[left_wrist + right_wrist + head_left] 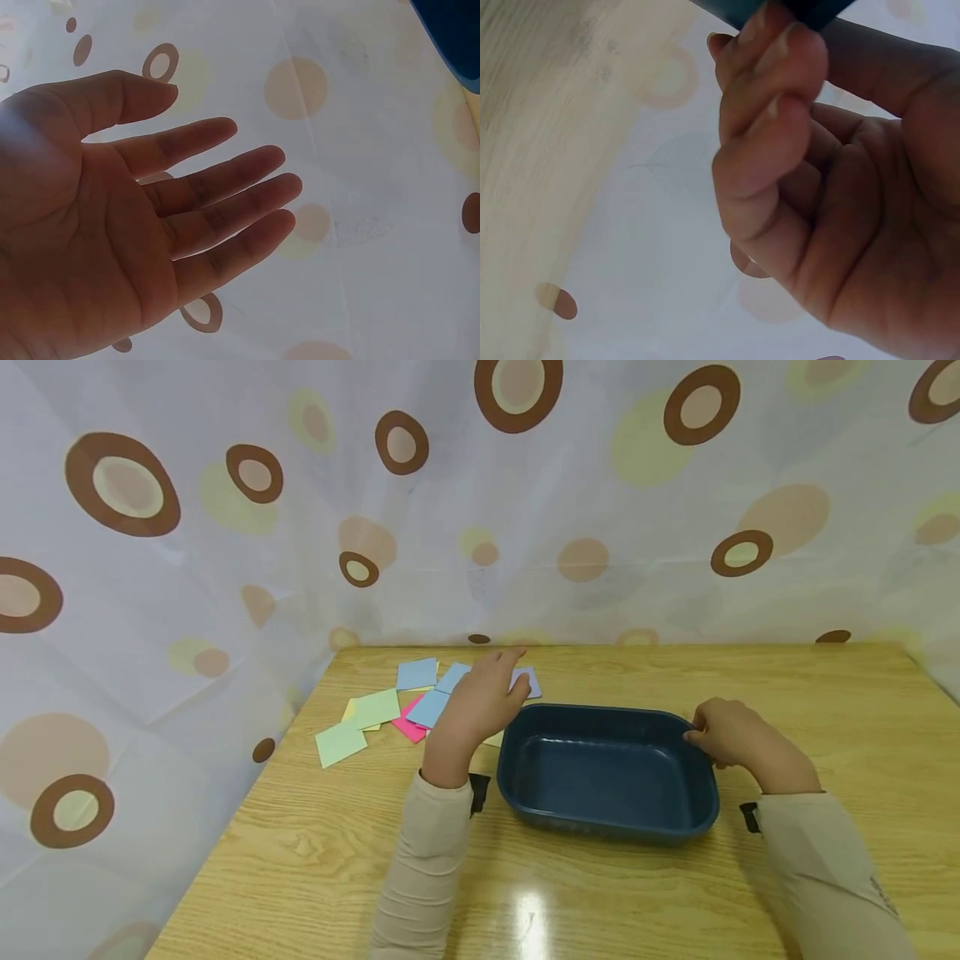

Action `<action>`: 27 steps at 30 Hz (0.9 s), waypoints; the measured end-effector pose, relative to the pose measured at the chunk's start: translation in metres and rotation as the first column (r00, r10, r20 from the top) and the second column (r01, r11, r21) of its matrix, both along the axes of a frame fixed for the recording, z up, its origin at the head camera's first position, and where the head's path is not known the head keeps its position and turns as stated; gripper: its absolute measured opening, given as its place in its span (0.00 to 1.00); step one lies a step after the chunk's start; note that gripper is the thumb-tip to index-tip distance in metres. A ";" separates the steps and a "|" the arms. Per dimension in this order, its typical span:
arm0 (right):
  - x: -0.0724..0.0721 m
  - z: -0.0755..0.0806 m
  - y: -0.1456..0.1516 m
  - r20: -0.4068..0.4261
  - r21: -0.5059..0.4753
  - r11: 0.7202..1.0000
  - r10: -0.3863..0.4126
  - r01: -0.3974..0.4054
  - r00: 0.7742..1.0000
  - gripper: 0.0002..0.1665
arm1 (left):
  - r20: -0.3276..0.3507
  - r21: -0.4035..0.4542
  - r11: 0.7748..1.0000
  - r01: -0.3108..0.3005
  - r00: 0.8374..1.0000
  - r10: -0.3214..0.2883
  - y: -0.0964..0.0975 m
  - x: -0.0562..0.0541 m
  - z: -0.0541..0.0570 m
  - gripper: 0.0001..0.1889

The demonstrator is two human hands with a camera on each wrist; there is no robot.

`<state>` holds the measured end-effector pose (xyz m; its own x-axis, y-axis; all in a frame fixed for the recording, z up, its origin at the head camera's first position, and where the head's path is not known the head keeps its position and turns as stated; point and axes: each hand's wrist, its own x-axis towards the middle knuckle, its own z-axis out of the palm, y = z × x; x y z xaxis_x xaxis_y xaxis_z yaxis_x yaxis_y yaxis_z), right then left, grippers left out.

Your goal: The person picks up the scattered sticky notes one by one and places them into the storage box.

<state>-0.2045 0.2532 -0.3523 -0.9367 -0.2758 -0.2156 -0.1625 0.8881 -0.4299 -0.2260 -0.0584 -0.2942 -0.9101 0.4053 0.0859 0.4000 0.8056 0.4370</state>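
A dark blue rectangular plastic basin [607, 777] sits near the middle of the wooden table, its inside bare. My right hand [738, 739] pinches the basin's right rim between thumb and curled fingers; in the right wrist view the fingers [761, 161] bend up against a bit of the basin at the top edge. Off the basin's far left corner, my left hand [480, 697] hovers with nothing in it. The left wrist view shows that hand's palm and its spread, nearly straight fingers [225, 180]. Behind it lie several coloured paper notes, partly hidden, including a blue note [416, 674].
Green notes [341, 743] and a pink note [409, 722] lie scattered at the table's [300, 852] back left; a lilac note [531, 682] lies behind the basin's left corner. A patterned white curtain [450, 510] borders the table at the back and left.
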 end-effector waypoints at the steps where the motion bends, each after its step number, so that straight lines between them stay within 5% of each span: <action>1: 0.000 -0.001 0.001 -0.008 0.001 1.000 -0.002 0.002 1.000 0.13 | 0.001 0.000 1.000 -0.002 1.000 0.002 0.000 0.000 0.000 0.25; 27: -0.010 -0.013 0.033 -0.113 0.035 0.995 -0.089 0.094 0.990 0.17 | 0.030 0.026 1.000 -0.005 1.000 0.004 -0.002 -0.005 -0.002 0.24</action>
<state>-0.2144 0.2866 -0.3654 -0.9765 -0.1809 -0.1175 -0.1246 0.9176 -0.3775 -0.2305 -0.0602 -0.2964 -0.9144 0.3988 0.0689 0.3824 0.7956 0.4700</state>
